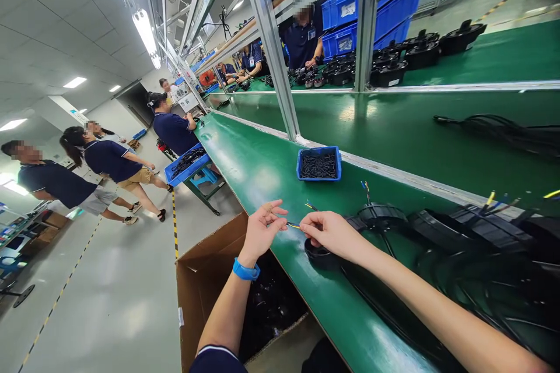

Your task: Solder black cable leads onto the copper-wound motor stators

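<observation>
My left hand [262, 230] is over the front edge of the green bench [271, 169], thumb and fingers pinched on the end of a thin yellow wire [294, 225]. My right hand [332, 233] faces it, fingers closed on the same wire. The right hand rests over a round black motor part [321, 256] with cables trailing from it. A blue band [245, 271] is on my left wrist. A blue tray of small black pieces [319, 164] sits just beyond my hands.
More round black parts [437, 227] with coloured wires line the bench to the right. An open cardboard box [219, 285] stands below the bench edge. Seated people in dark shirts [109, 160] work along the aisle; others [301, 35] stand across the line near blue bins [394, 6].
</observation>
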`<action>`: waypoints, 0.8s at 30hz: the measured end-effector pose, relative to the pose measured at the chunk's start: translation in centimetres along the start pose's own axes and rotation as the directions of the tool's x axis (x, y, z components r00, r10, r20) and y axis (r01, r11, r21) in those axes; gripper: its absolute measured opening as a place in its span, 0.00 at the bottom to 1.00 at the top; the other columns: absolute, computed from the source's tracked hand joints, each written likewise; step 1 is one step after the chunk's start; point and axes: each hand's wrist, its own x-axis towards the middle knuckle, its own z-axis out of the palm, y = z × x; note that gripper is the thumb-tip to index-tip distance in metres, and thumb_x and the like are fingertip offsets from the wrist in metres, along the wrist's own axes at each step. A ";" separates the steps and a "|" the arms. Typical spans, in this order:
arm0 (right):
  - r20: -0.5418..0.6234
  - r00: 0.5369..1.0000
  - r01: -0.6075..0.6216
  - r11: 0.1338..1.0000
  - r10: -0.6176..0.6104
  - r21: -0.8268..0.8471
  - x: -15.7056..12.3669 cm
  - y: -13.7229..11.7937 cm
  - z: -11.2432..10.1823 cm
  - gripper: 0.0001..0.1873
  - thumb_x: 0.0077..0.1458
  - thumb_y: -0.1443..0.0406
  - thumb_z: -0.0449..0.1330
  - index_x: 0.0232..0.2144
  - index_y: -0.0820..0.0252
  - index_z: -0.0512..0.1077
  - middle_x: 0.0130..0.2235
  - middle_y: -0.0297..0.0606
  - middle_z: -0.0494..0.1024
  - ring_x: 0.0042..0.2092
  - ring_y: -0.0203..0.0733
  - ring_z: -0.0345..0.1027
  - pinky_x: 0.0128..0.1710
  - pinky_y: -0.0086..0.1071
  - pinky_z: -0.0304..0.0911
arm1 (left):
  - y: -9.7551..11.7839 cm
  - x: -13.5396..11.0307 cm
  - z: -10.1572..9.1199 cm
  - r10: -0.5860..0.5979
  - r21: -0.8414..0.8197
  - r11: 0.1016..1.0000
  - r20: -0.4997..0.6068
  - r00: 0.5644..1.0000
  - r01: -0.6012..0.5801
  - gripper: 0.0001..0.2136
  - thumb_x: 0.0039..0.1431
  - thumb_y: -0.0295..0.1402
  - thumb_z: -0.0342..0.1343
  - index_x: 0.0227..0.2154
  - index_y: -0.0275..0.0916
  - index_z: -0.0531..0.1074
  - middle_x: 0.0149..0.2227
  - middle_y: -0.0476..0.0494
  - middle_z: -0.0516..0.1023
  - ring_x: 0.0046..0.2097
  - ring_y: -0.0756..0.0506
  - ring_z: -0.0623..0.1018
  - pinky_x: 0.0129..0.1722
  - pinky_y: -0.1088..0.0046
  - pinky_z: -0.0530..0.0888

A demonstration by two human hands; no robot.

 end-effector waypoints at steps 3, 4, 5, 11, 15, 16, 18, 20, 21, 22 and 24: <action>0.004 1.000 -0.002 1.000 0.002 -0.010 0.0 -0.2 -0.1 0.16 0.49 0.51 0.55 0.23 0.58 0.68 0.22 0.35 0.74 0.25 0.41 0.70 0.27 0.31 0.61 | -0.1 0.0 -0.2 0.008 0.023 1.000 0.032 0.999 -0.009 0.25 0.53 0.37 0.68 0.54 0.38 0.72 0.42 0.41 0.79 0.30 0.52 0.77 0.37 0.71 0.77; 0.006 1.000 -0.004 1.000 0.004 -0.015 -0.1 -0.2 -0.1 0.17 0.49 0.51 0.55 0.23 0.58 0.69 0.22 0.36 0.74 0.25 0.41 0.70 0.28 0.31 0.61 | -0.1 0.0 -0.2 0.010 0.027 1.000 0.040 0.999 -0.011 0.26 0.53 0.37 0.68 0.54 0.38 0.72 0.42 0.41 0.79 0.30 0.52 0.77 0.37 0.71 0.77; 0.006 1.000 -0.005 1.000 0.005 -0.020 -0.1 -0.3 -0.1 0.17 0.49 0.51 0.54 0.24 0.58 0.69 0.22 0.36 0.74 0.26 0.41 0.70 0.28 0.32 0.61 | -0.2 0.0 -0.3 0.011 0.029 1.000 0.045 0.999 -0.013 0.25 0.53 0.37 0.68 0.54 0.38 0.72 0.42 0.41 0.79 0.31 0.52 0.77 0.37 0.70 0.77; 0.004 1.000 -0.009 0.999 0.010 -0.040 -0.1 -0.5 -0.1 0.16 0.50 0.52 0.53 0.24 0.58 0.69 0.23 0.36 0.73 0.26 0.42 0.71 0.29 0.32 0.61 | -0.1 -0.1 0.0 0.004 0.047 0.999 0.034 0.999 -0.006 0.24 0.54 0.37 0.67 0.53 0.38 0.73 0.39 0.43 0.79 0.30 0.53 0.76 0.35 0.72 0.76; -0.012 1.000 -0.016 0.999 0.015 -0.052 -0.2 -0.8 -0.1 0.14 0.51 0.55 0.53 0.23 0.58 0.69 0.22 0.35 0.73 0.25 0.41 0.71 0.29 0.32 0.61 | -0.1 0.0 0.1 -0.045 0.033 0.998 0.027 0.999 0.044 0.25 0.52 0.38 0.68 0.52 0.37 0.73 0.37 0.43 0.79 0.28 0.53 0.76 0.33 0.73 0.75; -0.015 1.000 -0.016 0.998 0.015 -0.053 -0.2 -0.8 -0.1 0.14 0.51 0.55 0.53 0.23 0.58 0.69 0.22 0.35 0.73 0.25 0.41 0.71 0.29 0.32 0.60 | -0.1 0.0 0.1 -0.059 0.030 0.998 0.027 0.998 0.059 0.25 0.51 0.38 0.68 0.51 0.36 0.74 0.38 0.43 0.79 0.28 0.53 0.76 0.33 0.73 0.75; -0.021 1.000 -0.017 0.999 0.016 -0.052 -0.2 -0.9 0.0 0.13 0.52 0.56 0.53 0.23 0.58 0.68 0.22 0.35 0.73 0.26 0.41 0.71 0.29 0.31 0.60 | -0.2 0.1 0.0 -0.078 0.030 0.997 0.029 0.997 0.077 0.24 0.51 0.38 0.68 0.50 0.36 0.74 0.39 0.42 0.78 0.28 0.53 0.76 0.35 0.72 0.76; -0.026 1.000 -0.019 0.999 0.018 -0.048 -0.2 -1.0 0.0 0.13 0.52 0.57 0.53 0.23 0.58 0.68 0.22 0.34 0.73 0.25 0.40 0.71 0.29 0.31 0.60 | -0.2 0.2 0.0 -0.086 0.042 0.996 0.041 0.995 0.084 0.23 0.50 0.36 0.68 0.50 0.36 0.75 0.40 0.42 0.79 0.30 0.53 0.77 0.37 0.72 0.76; -0.027 0.999 -0.021 0.999 0.019 -0.046 -0.2 -0.9 0.0 0.13 0.53 0.57 0.53 0.24 0.59 0.68 0.22 0.34 0.72 0.25 0.40 0.71 0.29 0.31 0.60 | -0.2 0.2 0.0 -0.087 0.048 0.995 0.050 0.995 0.085 0.23 0.50 0.36 0.68 0.50 0.36 0.75 0.40 0.42 0.79 0.31 0.52 0.77 0.37 0.72 0.75; -0.027 0.999 -0.022 0.999 0.020 -0.043 -0.2 -0.9 0.0 0.13 0.53 0.57 0.53 0.24 0.59 0.68 0.21 0.34 0.72 0.25 0.40 0.71 0.29 0.31 0.60 | -0.2 0.2 0.0 -0.089 0.049 0.995 0.057 0.994 0.086 0.23 0.50 0.35 0.69 0.50 0.36 0.75 0.40 0.42 0.78 0.31 0.52 0.78 0.37 0.72 0.75; -0.023 1.000 -0.022 0.999 0.021 -0.037 -0.2 -0.8 0.0 0.13 0.53 0.58 0.54 0.23 0.59 0.68 0.21 0.33 0.72 0.25 0.40 0.70 0.29 0.30 0.60 | -0.2 0.3 0.3 -0.104 0.036 0.994 0.073 0.992 0.101 0.24 0.48 0.35 0.69 0.50 0.36 0.75 0.39 0.42 0.78 0.31 0.52 0.78 0.36 0.73 0.75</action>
